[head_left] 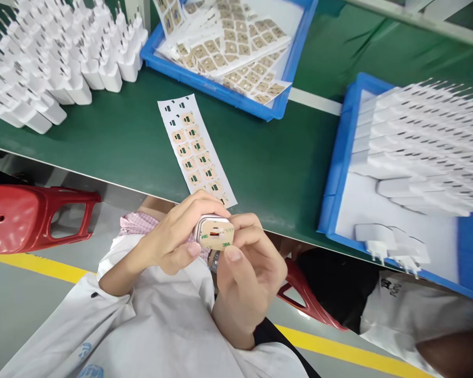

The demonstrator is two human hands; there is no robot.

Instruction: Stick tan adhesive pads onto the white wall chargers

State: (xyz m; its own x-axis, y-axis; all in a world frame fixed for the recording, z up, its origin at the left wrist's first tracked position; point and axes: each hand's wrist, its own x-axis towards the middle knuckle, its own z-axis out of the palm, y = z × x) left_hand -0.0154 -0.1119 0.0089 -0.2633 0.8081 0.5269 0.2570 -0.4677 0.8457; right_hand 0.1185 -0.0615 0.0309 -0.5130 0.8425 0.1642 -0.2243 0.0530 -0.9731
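Note:
My left hand (173,231) grips a small white rounded charger housing (198,227) just off the table's front edge. Its face, turned up towards me, carries a tan adhesive sticker (219,239) with green print and a slot in the middle. At the right edge of that sticker, the thumb and forefinger of my right hand (250,262) are pinched together. Beyond my fingers a white sheet (193,105) of similar tan stickers lies on the green table (271,163); near its far end some sticker places are bare.
A blue tray (208,86) of sticker sheets stands at the back. Many white plug chargers (71,79) stand at the left, prongs up. More plugs fill a blue tray (337,163) at the right. A red stool (11,215) is at left; another person's sleeve (413,304) shows lower right.

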